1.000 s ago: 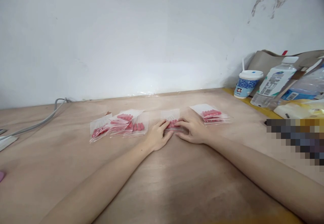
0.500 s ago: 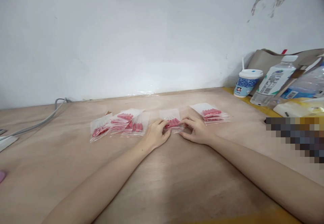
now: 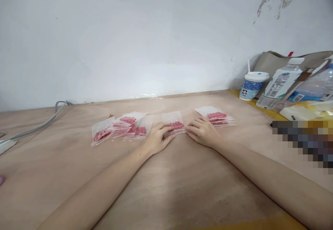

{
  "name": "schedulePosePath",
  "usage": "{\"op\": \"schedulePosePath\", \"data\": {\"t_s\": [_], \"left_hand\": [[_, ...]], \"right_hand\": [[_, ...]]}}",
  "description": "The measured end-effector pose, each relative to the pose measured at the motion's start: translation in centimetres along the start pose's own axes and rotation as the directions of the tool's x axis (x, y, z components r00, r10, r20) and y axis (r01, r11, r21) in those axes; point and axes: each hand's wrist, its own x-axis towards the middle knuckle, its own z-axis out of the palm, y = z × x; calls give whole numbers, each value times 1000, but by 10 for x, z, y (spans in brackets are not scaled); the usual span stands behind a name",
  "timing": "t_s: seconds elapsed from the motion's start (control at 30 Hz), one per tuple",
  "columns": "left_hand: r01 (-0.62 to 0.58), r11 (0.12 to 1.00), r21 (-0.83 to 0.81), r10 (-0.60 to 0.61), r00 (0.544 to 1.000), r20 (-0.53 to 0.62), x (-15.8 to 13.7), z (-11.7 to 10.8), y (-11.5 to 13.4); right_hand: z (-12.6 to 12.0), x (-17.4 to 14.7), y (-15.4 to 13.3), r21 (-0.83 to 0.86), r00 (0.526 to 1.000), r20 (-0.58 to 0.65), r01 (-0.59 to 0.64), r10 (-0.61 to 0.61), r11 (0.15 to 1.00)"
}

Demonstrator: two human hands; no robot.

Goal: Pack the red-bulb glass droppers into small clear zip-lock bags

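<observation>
In the head view, a clear plastic bag of red stick-like pieces with a white card point(image 3: 174, 123) lies flat on the table between my hands. The fingers of my left hand point(image 3: 157, 137) rest on its left edge, thumb held apart near the front edge. At its right front corner, my right hand point(image 3: 201, 132) lies with fingers stretched out, palm down. To the left is a spread of overlapping similar bags point(image 3: 125, 127). Just beyond my right hand sits a small stack of the same bags point(image 3: 217, 116).
The wooden table point(image 3: 145, 195) meets a white wall. On the right stand a paper cup with a straw point(image 3: 253, 86), a plastic bottle point(image 3: 281, 82) and a grey bag point(image 3: 267, 62). Nearby is a blurred-out dark patch point(image 3: 301, 141). A grey cable point(image 3: 44, 124) runs along the left.
My right hand's fingers have flattened and come down from a curled pose at the middle bag's right side. My left thumb has shifted slightly away from the bag.
</observation>
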Motion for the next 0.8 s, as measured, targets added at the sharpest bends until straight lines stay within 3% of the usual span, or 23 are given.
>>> {"op": "schedulePosePath", "data": {"t_s": [0.1, 0.3, 0.63, 0.8], "left_hand": [[-46, 999, -8, 46, 998, 50, -2, -3, -5], [-108, 993, 37, 105, 992, 64, 7, -4, -6], [-274, 944, 185, 272, 962, 39, 36, 33, 9], [-371, 882, 289, 365, 928, 78, 42, 37, 6]], "right_hand": [[-1, 3, 3, -114, 998, 2, 62, -62, 992], [-1, 7, 3, -124, 993, 55, 107, -101, 986], [-2, 9, 2, -91, 998, 25, 62, -60, 994], [0, 8, 2, -95, 999, 18, 33, -32, 995]]}}
